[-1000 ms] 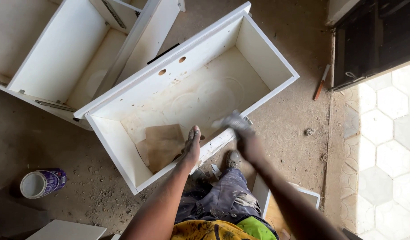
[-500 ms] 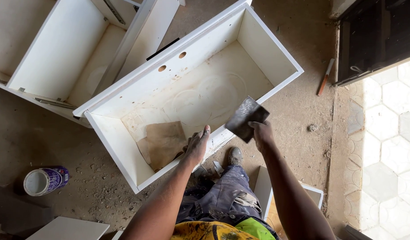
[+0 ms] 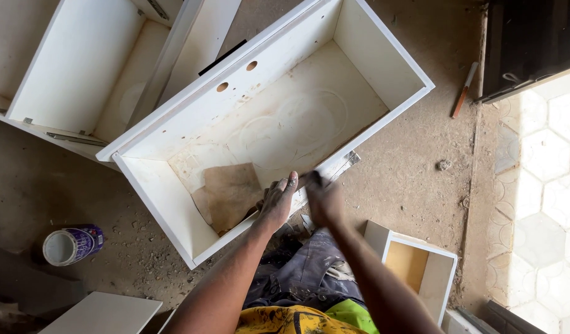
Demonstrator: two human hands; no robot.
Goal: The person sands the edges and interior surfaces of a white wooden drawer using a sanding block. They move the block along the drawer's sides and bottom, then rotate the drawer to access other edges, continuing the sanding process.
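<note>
- The left hand (image 3: 277, 201) lies flat on the near rim of the white drawer box (image 3: 384, 62), fingers spread and pressing down rather than wrapped around anything, which looks like a way to pin the box so it cannot slide on the gritty floor (image 3: 408, 179).
- Just inside that hand, down on the box bottom, lies a brown sheet of sandpaper (image 3: 232, 192), within easy reach but not gripped.
- The right hand (image 3: 322, 198) is right beside the left, on the same rim, curled over something dark; the blur makes it hard to tell, so I cannot say for sure whether it is closed on a tool or simply bent against the edge.
- Just beyond the right hand a metal runner (image 3: 342, 165) shows along the outer side of the box wall.
- The box sits open side up, tilted across the view, its long wall turned toward the person's knees, so the rim comes straight under both hands.
- Well away from the left hand, a small open tin (image 3: 71, 244) lies on its side on the floor.
- Near the right forearm rests a smaller drawer (image 3: 415, 263) with a bare wood inside.
- Far past the right hand a pencil-like stick (image 3: 465, 89) lies by the dark doorway.
</note>
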